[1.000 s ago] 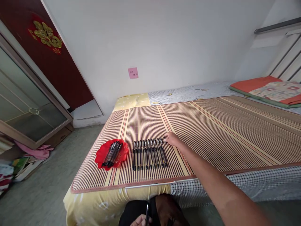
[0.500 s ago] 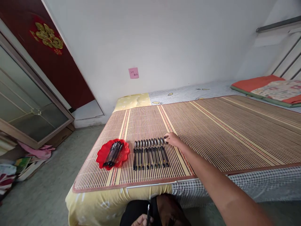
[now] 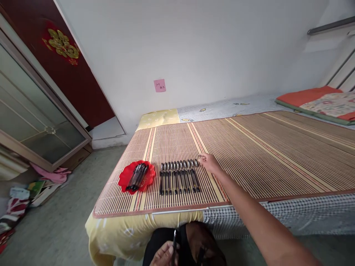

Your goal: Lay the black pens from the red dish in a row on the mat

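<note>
Several black pens lie side by side in a row on a striped bamboo mat. My right hand reaches across the mat, its fingertips pinched on the far end of the rightmost pen. Left of the row, a red scalloped plate holds several more black pens. At the bottom edge, my left hand is closed around a single black pen held upright above my lap.
The mat covers a bed with a yellow sheet and a checked sheet. An orange and floral cushion lies at the far right. A pink note is stuck on the wall. Clothes and clutter lie beside a glass cabinet.
My right hand has stayed at the far end of the rightmost pen. My left hand with its pen has come up a little further into view. The camera has shifted slightly.
</note>
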`<state>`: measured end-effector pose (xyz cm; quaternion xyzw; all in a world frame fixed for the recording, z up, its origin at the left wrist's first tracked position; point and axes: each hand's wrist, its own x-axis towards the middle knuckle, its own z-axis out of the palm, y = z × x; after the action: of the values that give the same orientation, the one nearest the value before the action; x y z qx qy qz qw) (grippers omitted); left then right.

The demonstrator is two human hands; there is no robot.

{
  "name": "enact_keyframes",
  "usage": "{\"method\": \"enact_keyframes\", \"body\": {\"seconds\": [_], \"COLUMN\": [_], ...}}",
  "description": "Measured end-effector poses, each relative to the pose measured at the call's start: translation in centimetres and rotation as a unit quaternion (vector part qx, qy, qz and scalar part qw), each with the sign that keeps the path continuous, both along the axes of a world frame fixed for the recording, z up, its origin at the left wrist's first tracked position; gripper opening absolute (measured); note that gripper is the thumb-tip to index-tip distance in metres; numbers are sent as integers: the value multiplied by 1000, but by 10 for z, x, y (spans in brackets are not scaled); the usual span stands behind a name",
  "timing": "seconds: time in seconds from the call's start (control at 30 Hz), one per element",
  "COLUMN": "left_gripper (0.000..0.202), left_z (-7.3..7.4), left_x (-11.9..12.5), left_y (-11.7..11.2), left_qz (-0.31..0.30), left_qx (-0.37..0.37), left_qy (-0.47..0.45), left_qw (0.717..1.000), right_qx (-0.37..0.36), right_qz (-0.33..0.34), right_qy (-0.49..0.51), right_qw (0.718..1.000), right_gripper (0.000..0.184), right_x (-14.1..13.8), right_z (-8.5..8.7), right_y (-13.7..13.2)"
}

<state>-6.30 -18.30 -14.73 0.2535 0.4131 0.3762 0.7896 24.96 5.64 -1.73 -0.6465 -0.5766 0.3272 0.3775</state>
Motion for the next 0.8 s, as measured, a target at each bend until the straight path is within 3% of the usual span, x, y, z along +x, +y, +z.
{"method": "enact_keyframes", "body": {"seconds": [0.1, 0.2, 0.3, 0.4, 0.53, 0.8], "left_gripper": [40, 34, 34, 36, 43, 38], "left_z": [39, 77, 98, 100, 93, 86], "left_x": [7, 17, 30, 42, 50, 41], "left_y": [0, 6, 11, 9, 0, -12], "left_qz": [77, 111, 123, 123, 167, 184], "left_qx": [32, 72, 120, 168, 202, 244], "left_qy": [19, 30, 53, 107, 160, 240], "left_qw": [996, 991, 984, 972, 952, 921], "right_qx": [31, -3, -39, -39, -40, -38], "right_qz": [29, 141, 208, 174, 134, 106], "right_qy": [54, 170, 260, 309, 331, 399], "right_qw": [998, 975, 942, 934, 933, 910], "right_gripper": [35, 33, 34, 36, 36, 40], "right_x": [-23, -59, -94, -114, -119, -130], "right_z": [11, 16, 14, 9, 5, 0], "right_y": [-55, -125, -179, -202, -207, -219]}}
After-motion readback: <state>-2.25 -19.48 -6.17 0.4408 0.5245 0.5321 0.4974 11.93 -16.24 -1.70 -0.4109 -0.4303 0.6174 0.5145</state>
